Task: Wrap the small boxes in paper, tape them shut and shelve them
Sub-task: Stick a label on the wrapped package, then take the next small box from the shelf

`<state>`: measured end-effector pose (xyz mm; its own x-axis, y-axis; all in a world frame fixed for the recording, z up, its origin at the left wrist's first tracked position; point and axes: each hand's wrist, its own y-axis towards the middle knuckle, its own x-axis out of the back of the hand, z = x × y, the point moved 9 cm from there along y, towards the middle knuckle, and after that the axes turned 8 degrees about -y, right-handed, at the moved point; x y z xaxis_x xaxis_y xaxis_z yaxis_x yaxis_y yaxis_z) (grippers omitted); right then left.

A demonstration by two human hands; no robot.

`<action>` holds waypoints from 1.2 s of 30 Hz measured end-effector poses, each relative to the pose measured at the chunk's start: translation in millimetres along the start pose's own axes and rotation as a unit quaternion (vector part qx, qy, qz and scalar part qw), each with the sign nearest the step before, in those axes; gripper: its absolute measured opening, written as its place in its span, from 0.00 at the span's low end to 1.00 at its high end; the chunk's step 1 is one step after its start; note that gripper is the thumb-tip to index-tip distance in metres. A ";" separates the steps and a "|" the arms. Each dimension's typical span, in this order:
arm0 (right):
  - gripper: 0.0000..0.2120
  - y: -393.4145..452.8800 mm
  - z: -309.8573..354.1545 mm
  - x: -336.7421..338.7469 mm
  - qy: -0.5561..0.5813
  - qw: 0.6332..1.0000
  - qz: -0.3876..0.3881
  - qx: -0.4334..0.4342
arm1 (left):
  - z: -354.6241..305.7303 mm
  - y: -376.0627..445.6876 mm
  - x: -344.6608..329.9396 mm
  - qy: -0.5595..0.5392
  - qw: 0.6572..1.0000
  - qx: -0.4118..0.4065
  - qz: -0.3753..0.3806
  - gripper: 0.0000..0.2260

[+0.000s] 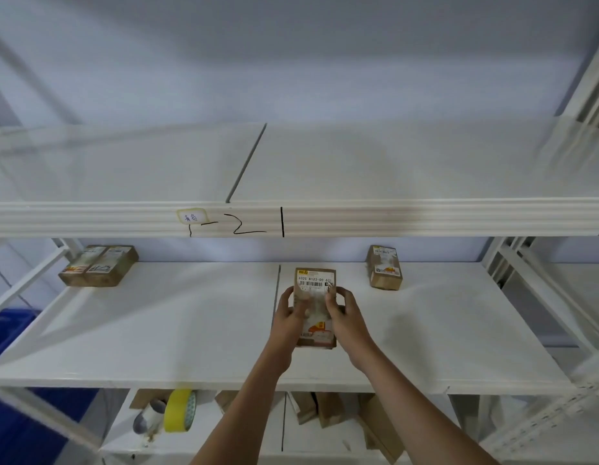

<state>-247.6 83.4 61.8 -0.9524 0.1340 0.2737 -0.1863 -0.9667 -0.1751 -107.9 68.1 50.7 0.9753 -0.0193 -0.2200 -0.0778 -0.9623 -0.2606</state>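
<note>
A small box wrapped in brown paper with a printed shipping label (315, 280) lies on the middle white shelf (164, 330), near its centre. My left hand (291, 313) grips its left side and my right hand (341, 313) grips its right side, thumbs over the top face. Two wrapped boxes (97, 266) lie side by side at the shelf's back left. Another wrapped box (384, 267) lies at the back right.
The upper shelf (358, 162) has a front rail (425, 218) with a small label and pen marks. On the surface below sit a yellow tape roll (178, 411), a smaller roll (150, 416) and several brown boxes (328, 411). White uprights stand at both sides; a blue bin (6, 330) is at left.
</note>
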 end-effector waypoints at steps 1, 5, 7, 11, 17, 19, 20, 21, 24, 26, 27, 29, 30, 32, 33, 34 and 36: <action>0.25 -1.0 4.0 -3.3 0.004 1.000 0.004 0.011 | -4.1 -2.0 2.1 -0.005 1.000 -0.009 -0.005 0.16; 0.25 -4.9 18.0 -22.0 0.020 0.999 0.034 0.037 | -22.1 -13.1 18.4 -0.003 0.999 -0.047 -0.023 0.20; 0.22 -6.6 24.6 -36.5 0.016 0.997 0.054 0.050 | -31.8 -23.1 32.4 0.001 0.997 -0.062 -0.046 0.19; 0.17 -12.9 40.0 -76.4 0.038 0.992 0.098 0.066 | -46.2 -44.9 67.1 0.021 0.991 -0.093 -0.095 0.18; 0.13 -33.1 69.1 -147.3 0.066 0.985 0.144 0.074 | -68.8 -71.6 134.8 0.028 0.980 -0.110 -0.163 0.16; 0.13 -39.9 79.2 -171.3 0.057 0.982 0.158 0.082 | -76.6 -80.0 157.3 0.024 0.977 -0.115 -0.178 0.15; 0.13 -42.8 82.9 -183.9 0.056 0.981 0.165 0.084 | -79.1 -83.3 169.2 0.024 0.975 -0.117 -0.187 0.14; 0.13 -45.0 86.2 -196.1 0.055 0.980 0.170 0.086 | -81.1 -85.7 181.6 0.024 0.973 -0.120 -0.197 0.14; 0.13 -48.7 93.0 -233.4 0.047 0.979 0.176 0.091 | -85.4 -87.9 221.3 0.031 0.965 -0.136 -0.222 0.17; 0.14 -52.4 96.6 -260.6 0.039 0.979 0.178 0.094 | -86.0 -88.2 248.8 0.029 0.964 -0.136 -0.226 0.19; 0.14 -53.7 97.5 -275.0 0.036 0.979 0.176 0.093 | -86.3 -88.8 263.2 0.024 0.964 -0.135 -0.228 0.19; 0.14 -58.0 100.6 -303.5 0.028 0.980 0.173 0.095 | -86.9 -92.2 292.9 0.015 0.962 -0.137 -0.234 0.19; 0.14 -60.2 102.6 -319.1 0.023 0.980 0.172 0.095 | -87.5 -94.4 308.5 0.010 0.962 -0.138 -0.237 0.19; 0.13 -65.3 106.9 -348.2 0.010 0.981 0.168 0.094 | -87.7 -98.4 337.3 -0.005 0.963 -0.132 -0.237 0.18; 0.14 -68.3 109.6 -360.3 0.007 0.982 0.164 0.093 | -88.1 -99.4 351.0 -0.011 0.963 -0.129 -0.236 0.18; 0.14 -70.5 112.7 -371.4 0.003 0.982 0.160 0.097 | -90.3 -99.4 363.2 -0.012 0.964 -0.127 -0.234 0.17; 0.15 -72.9 117.3 -390.1 -0.016 0.983 0.151 0.101 | -94.5 -98.7 382.8 -0.011 0.965 -0.124 -0.231 0.16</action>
<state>165.8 76.2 78.7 -0.9485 -0.1686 0.2680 0.1578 -0.9855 -0.0616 292.7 130.2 81.1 0.8894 0.4301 -0.1548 0.4184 -0.9024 -0.1031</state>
